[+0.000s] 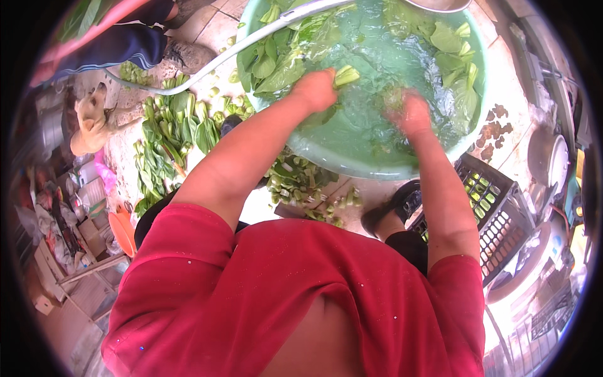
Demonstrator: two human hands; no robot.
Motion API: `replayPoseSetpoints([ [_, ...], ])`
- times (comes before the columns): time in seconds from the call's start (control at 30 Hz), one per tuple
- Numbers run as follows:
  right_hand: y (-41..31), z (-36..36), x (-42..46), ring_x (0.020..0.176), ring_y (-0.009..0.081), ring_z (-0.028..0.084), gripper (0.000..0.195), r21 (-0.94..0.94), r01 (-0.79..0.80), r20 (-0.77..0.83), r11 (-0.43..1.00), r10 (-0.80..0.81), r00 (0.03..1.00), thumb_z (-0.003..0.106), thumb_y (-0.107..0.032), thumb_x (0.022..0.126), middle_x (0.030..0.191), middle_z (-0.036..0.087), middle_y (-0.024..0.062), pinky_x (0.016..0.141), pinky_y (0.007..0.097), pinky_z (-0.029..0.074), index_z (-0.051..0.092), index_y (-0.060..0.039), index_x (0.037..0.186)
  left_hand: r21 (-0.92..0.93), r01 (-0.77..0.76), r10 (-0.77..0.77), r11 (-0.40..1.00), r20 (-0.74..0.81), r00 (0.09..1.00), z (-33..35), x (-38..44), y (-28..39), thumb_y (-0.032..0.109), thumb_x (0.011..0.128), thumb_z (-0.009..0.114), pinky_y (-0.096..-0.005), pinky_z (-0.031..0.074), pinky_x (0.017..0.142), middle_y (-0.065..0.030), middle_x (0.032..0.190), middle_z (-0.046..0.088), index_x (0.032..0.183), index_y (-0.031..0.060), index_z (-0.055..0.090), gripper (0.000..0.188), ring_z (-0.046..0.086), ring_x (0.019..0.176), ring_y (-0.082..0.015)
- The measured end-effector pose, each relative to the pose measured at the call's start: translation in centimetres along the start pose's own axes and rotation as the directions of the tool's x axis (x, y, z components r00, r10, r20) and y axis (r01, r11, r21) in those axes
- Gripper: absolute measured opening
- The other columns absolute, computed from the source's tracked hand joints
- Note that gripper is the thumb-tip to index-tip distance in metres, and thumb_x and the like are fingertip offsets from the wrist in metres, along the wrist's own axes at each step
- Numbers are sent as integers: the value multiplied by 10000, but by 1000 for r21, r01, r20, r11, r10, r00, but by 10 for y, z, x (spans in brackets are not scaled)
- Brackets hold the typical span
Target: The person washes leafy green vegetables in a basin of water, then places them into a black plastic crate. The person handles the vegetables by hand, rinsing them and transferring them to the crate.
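A large green plastic tub (348, 169) of water stands on the tiled floor before me. My left hand (318, 89) is closed around a leafy green vegetable, whose pale stem end (347, 76) sticks out past the fingers above the water. My right hand (413, 110) is at the water's surface, blurred by splashing; leaves are beside it, and whether it grips any cannot be told. Loose leafy greens (452, 61) float along the tub's right side, and more (278, 61) lie in the water at its left. A pale hose (254, 42) arches across the tub's left rim.
Greens (174, 127) lie heaped on the floor at left, with trimmed pieces (301, 181) below the tub. A black plastic crate (504, 226) holding greens stands at right. A light-coloured dog (92, 120) and another person's shoe (188, 55) are at upper left. A metal bowl (440, 4) is at the top.
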State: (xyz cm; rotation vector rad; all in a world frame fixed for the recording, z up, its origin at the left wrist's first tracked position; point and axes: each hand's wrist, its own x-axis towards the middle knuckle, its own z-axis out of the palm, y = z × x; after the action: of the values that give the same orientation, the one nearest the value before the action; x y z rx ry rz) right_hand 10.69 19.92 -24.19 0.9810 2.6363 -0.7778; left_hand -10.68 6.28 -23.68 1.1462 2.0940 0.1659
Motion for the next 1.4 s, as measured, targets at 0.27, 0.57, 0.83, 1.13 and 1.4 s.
replayPoseSetpoints([
  [0.27, -45, -34, -28, 886, 274, 683, 428, 559, -172, -102, 811, 274, 956, 758, -268, 729, 961, 711, 125, 830, 364, 524, 667, -36, 1077, -823, 12, -150, 568, -89, 985, 8, -31, 19, 138, 786, 757, -339, 494, 870, -138, 1064, 677, 1157, -18, 591, 436, 641, 955, -231],
  [0.57, -113, -58, -92, 916, 107, 628, 418, 874, 334, -428, 353, 234, 873, 744, -55, 774, 1036, 680, 40, 842, 264, 502, 599, -21, 1165, -878, -426, 181, 220, -392, 902, -17, -125, 98, -22, 836, 570, -299, 421, 1001, -75, 1256, 570, 1345, 28, 404, 539, 546, 1147, -167],
  [0.83, -159, -98, -148, 1078, 150, 575, 582, 685, 523, -628, 506, 47, 777, 731, -39, 771, 1185, 603, 79, 952, 297, 459, 480, -43, 1296, -690, -639, 365, 341, -529, 766, -54, -191, 104, -89, 752, 477, -331, 310, 1119, -154, 1414, 422, 1508, 35, 147, 834, 410, 1330, -248],
  [1.13, -192, -122, -180, 1142, 171, 556, 873, 664, 641, -648, 385, -130, 750, 860, -112, 716, 1268, 562, 112, 985, 325, 462, 323, 10, 1393, -205, -702, 496, 682, -576, 650, -80, -231, 101, 162, 651, 730, -390, 318, 1131, -247, 1475, 278, 1523, 48, 3, 1141, 350, 1373, -362],
  [1.4, -186, -150, -192, 1062, 136, 602, 782, 714, 609, -634, 345, -49, 772, 876, -77, 686, 1202, 622, 78, 919, 290, 505, 446, -4, 1335, -543, -808, 580, 227, -591, 560, -87, -254, 120, 64, 667, 693, -373, 245, 1155, -185, 1486, 296, 1513, 22, 135, 1014, 298, 1403, -277],
])
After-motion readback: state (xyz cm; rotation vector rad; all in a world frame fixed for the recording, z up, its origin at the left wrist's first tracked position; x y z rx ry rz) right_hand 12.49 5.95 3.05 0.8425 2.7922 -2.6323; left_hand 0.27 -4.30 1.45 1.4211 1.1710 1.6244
